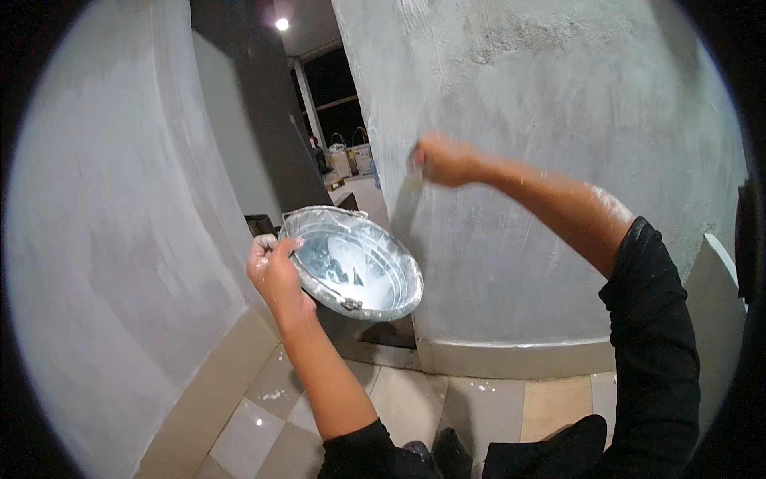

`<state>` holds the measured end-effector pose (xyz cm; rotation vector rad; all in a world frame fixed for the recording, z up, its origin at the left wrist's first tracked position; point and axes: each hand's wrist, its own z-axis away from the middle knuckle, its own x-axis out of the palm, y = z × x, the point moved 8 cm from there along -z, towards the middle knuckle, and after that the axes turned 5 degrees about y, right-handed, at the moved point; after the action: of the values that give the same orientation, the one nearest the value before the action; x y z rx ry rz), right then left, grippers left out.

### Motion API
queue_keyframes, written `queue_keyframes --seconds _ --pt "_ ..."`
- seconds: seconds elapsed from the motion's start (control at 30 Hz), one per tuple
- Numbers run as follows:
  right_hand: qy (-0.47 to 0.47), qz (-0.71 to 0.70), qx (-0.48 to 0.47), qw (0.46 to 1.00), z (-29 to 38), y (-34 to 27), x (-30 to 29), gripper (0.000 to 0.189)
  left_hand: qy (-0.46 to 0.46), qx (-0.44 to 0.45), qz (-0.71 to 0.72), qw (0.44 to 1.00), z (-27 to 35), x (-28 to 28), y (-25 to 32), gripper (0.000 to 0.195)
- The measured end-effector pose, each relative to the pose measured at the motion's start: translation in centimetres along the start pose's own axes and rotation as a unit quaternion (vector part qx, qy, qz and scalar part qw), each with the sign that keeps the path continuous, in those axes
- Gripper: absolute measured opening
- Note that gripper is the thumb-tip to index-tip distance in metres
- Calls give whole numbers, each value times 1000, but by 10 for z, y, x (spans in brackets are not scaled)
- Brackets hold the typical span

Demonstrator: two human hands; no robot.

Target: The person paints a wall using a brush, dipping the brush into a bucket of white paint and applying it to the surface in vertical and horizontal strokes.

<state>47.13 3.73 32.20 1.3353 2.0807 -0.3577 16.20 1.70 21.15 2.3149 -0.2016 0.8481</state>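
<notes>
My left hand grips the rim and wire handle of a metal bucket, which is tilted towards me. White paint or a similar coating lies inside, and splashes mark its rim. At the left edge of the plastered wall, my right hand is closed around the handle of a blurred tool, which looks like a brush. White residue covers my left fingers and my right forearm near the elbow. The wall has uneven grey-white patches and a rougher band near the top.
Another streaked wall rises at the left. Between the walls, an opening shows a dark column and bags in the background. White drops spot the tiled floor, and tan skirting runs along the wall's foot.
</notes>
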Motion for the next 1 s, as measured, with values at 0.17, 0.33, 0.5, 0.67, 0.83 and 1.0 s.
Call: queue_keyframes --seconds 0.17,0.33,0.5,0.67,0.83,1.0 --pt "321 111 -100 935 -51 0 -132 13 -5 -6 19 1000 4 1 -3 22" --pt "185 487 -256 814 9 6 16 9 -24 -38 80 996 -1 10 -15 27" --pt "-160 172 -149 960 63 -30 79 11 -5 -38 81 996 3 1 -7 27" --pt "111 13 32 993 -19 32 -76 16 -25 -20 47 998 -2 6 -9 26" --pt "273 247 -114 923 -17 12 -135 11 -40 -32 83 995 -2 9 -6 26" --pt "-4 299 -160 941 67 20 38 14 -20 -17 66 997 3 5 -11 27"
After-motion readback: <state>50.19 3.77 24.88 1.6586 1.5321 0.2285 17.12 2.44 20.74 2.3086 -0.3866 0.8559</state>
